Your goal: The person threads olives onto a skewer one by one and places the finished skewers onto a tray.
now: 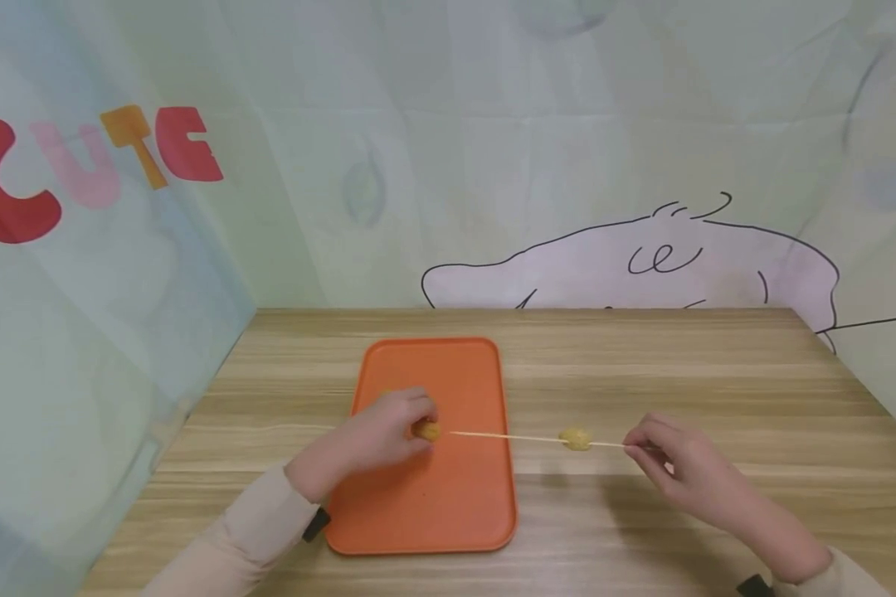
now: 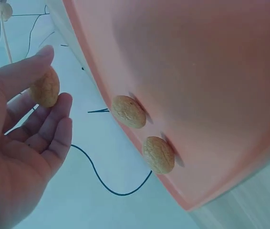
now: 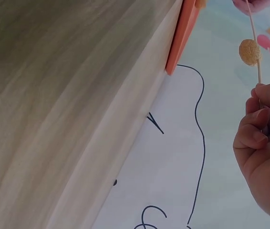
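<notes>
My right hand (image 1: 679, 464) pinches one end of a thin wooden skewer (image 1: 523, 437), held level above the table. A yellow-brown oval puff ball (image 1: 576, 439) is threaded on it, a little way in front of the fingers. Over the orange tray (image 1: 459, 514), my left hand (image 1: 388, 427) holds a second puff ball (image 2: 46, 89) between thumb and fingers. The skewer's free tip points at this ball, with a small gap between them in the head view. Two more puff balls (image 2: 129, 112) (image 2: 159, 155) lie side by side near the tray's edge in the left wrist view.
The tray lies on a wood-grain table (image 1: 291, 365), left of its middle. Behind and to the left hangs a pale printed cloth (image 1: 328, 166) with line drawings and coloured letters.
</notes>
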Available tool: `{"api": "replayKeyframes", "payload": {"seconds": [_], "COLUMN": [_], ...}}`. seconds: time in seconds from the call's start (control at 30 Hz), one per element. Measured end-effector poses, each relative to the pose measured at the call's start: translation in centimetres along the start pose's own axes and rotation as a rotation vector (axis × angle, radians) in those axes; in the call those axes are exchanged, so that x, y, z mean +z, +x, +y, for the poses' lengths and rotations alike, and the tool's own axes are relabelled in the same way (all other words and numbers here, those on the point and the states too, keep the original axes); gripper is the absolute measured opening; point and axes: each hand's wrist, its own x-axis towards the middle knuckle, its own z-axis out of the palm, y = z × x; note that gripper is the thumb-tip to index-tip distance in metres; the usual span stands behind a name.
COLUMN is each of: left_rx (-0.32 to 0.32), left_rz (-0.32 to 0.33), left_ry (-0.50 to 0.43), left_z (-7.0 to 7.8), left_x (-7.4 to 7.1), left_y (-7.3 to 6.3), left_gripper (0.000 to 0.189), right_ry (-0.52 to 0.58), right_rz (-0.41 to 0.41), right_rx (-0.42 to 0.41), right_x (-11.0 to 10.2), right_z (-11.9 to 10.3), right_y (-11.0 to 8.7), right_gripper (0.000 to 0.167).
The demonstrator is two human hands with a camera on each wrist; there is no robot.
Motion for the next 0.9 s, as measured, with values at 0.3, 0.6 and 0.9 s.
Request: {"api": "replayKeyframes", "payload": {"seconds": [0.3,0.6,0.9], "left_rx": [0.024,0.033,0.075], "left_rz": [0.053,0.072,0.094], "left_ry": [0.016,0.036,0.081], "left_z": [1.1,1.6,2.2], "left_x": [-0.2,-0.2,-0.2], "left_y": [-0.4,-0.5,-0.5], "left_gripper": [0.025,0.026,0.026], "right_ry": [0.021,0.031,0.045], "right_rz": [-0.007,-0.011,-0.009], "right_rx": [-0.031,-0.041,-0.052], "right_x": [0.0,-0.1,-0.2], "right_z": [-0.4,-0.4,-0.6], "right_y": [0.5,0.6,0.7], "right_gripper": [0.027,0.025,0.023]}}
